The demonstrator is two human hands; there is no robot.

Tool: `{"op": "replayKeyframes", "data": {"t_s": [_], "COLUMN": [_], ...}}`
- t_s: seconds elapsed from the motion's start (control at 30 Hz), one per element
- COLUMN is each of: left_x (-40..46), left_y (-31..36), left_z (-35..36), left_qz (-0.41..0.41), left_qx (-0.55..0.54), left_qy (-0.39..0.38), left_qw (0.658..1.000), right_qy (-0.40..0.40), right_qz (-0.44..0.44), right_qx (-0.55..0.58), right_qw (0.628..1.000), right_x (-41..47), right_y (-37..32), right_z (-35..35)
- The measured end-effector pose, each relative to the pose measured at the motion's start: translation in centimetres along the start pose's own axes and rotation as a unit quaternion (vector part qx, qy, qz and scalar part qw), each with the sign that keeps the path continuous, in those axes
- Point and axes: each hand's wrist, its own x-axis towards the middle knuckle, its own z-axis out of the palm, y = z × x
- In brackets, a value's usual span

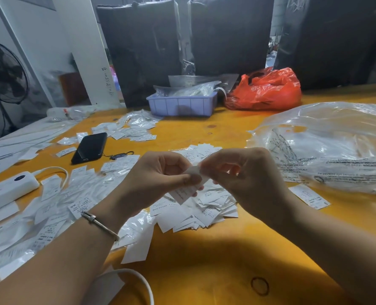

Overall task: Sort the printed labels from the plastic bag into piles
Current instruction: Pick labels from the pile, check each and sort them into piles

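Fan [4, 71] at 10 o'clock, off the table edge. White power bank [8, 190] w/ cable at 9, on the yellow table [204, 260]. Loose labels [50, 208] spread around it, some in clear sleeves. Black phone [90, 147] face down at approx 10-11; another label pile [136, 126] beyond it at 11. Left hand [158, 177], bracelet [100, 225] on wrist, pinches a small label [186, 191] at center; right hand [244, 175] pinches the same label's top edge, fingertips touching. Under both hands, a heap of labels [206, 208]. Purple tray [182, 104] at 12, red bag [266, 89] at 1. Big clear plastic bag [327, 148] at 2-3, one stray label [309, 197] just beside it. Rubber band [259, 286] at 5.
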Motion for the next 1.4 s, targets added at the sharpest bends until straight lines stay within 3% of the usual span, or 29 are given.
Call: {"op": "replayKeyframes", "data": {"t_s": [0.17,0.23,0.33,0.43,0.57,0.73,0.83,0.97,1.07,1.2,1.4], "left_x": [0.1,0.2,0.1,0.2,0.6,0.4,0.4,0.4,0.3,0.5,0.6], "left_y": [-0.1,-0.1,0.2,-0.2,-1.0,-1.5,-1.9,-2.0,-2.2,-2.5,-2.6], "left_z": [0.3,-0.1,-1.3,-2.4,-3.5,-4.8,-4.9,-4.8,-4.8,-4.4,-3.7], "left_qz": [0.003,-0.008,-0.017,-0.057,-0.161,-0.257,-0.299,-0.305,-0.291,-0.255,-0.217], "left_qx": [0.033,0.041,0.067,0.135,0.309,0.448,0.486,0.532,0.539,0.532,0.485], "left_qy": [0.004,0.020,0.038,0.095,0.237,0.238,0.200,0.156,0.164,0.196,0.208], "left_qw": [0.999,0.999,0.997,0.985,0.907,0.823,0.797,0.775,0.773,0.783,0.821], "right_qy": [-0.037,-0.019,0.053,0.049,0.024,-0.052,-0.068,-0.023,0.017,0.056,0.023], "right_qz": [0.060,0.055,0.066,0.174,0.312,0.365,0.353,0.315,0.301,0.285,0.309], "right_qx": [0.045,0.001,-0.205,-0.401,-0.477,-0.523,-0.530,-0.532,-0.507,-0.487,-0.488], "right_qw": [0.996,0.998,0.975,0.898,0.821,0.768,0.768,0.786,0.808,0.824,0.816], "right_x": [0.3,0.7,1.7,2.4,2.5,2.2,1.8,1.7,1.8,1.9,1.9], "right_y": [0.3,0.7,2.4,4.5,6.9,8.8,9.8,10.2,10.2,9.9,9.5], "right_z": [0.1,-1.0,-4.1,-7.3,-9.1,-9.9,-9.9,-10.1,-10.2,-10.1,-10.1]}}
